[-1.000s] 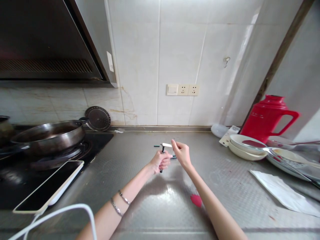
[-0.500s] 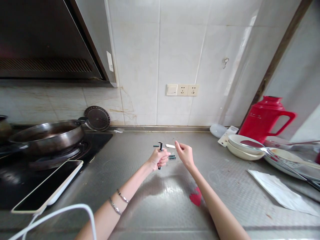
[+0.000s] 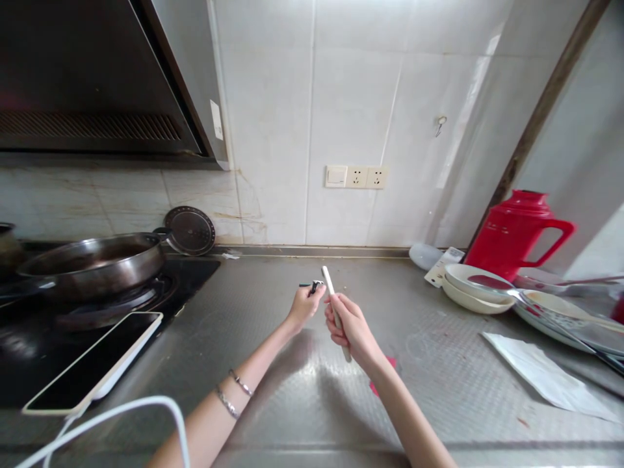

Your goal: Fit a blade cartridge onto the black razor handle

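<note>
My left hand is held over the steel counter, its fingers pinched on a small dark metal piece. My right hand is closed around a slim whitish stick that points up and away; its top end sits right beside the dark piece. The stick's lower end pokes out below my fist. A small dark green bit lies on the counter just behind my left hand.
A steel pan sits on the stove at left, with a round lid against the wall. A phone with a white cable lies near the front left. Red thermos jug, stacked dishes and paper fill the right.
My right hand went from open fingertips near the white piece to a fist around the whitish stick. My left hand shifted its grip; the dark handle seen below it is out of sight.
</note>
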`<action>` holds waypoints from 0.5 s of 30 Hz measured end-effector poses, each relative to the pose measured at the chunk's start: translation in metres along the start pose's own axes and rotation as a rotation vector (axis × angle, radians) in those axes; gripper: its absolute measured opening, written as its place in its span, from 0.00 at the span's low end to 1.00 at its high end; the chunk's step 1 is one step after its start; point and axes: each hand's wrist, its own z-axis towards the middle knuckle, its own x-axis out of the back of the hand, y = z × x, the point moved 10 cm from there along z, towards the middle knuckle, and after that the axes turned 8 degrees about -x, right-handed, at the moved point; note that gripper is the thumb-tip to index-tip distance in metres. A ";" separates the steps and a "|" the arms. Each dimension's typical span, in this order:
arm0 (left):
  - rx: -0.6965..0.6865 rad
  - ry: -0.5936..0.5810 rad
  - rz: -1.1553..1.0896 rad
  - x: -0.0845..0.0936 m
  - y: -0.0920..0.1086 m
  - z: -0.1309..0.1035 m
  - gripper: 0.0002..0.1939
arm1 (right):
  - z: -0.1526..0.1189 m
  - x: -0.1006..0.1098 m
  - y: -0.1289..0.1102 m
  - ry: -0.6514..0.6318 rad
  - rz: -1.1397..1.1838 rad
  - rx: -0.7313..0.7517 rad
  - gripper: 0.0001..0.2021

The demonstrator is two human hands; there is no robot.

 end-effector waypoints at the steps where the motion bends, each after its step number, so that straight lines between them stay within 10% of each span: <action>1: -0.016 -0.004 -0.012 -0.001 0.002 0.000 0.24 | -0.004 -0.009 0.005 -0.035 0.039 -0.025 0.17; 15: -0.066 -0.037 -0.057 -0.010 0.019 -0.007 0.27 | -0.019 -0.027 0.033 -0.026 0.283 -0.077 0.19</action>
